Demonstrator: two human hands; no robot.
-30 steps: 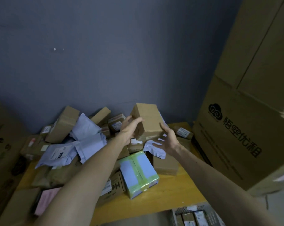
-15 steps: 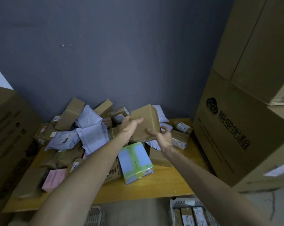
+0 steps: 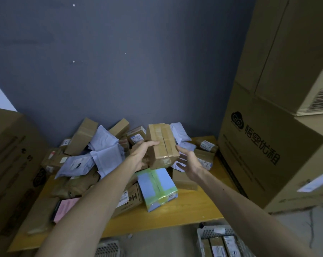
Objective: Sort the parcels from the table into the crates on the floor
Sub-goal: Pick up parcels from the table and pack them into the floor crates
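L hand [image 3: 144, 154] is gripping the brown box [image 3: 162, 143] by its left edge, holding it above the pile on the table [image 3: 194, 206]. R hand [image 3: 188, 162] is spreading open just beside it. Risk: w/ a one-sided grip the box may be tipping, dropping onto the green-taped parcel [image 3: 157, 188] instead of reaching the crate [image 3: 208, 232].

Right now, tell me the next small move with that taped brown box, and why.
Probably close the right hand on the right edge of the taped brown box before lowering it. Only the left hand grips it, above the pile; the right is open beside it, and the white crate is on the floor.
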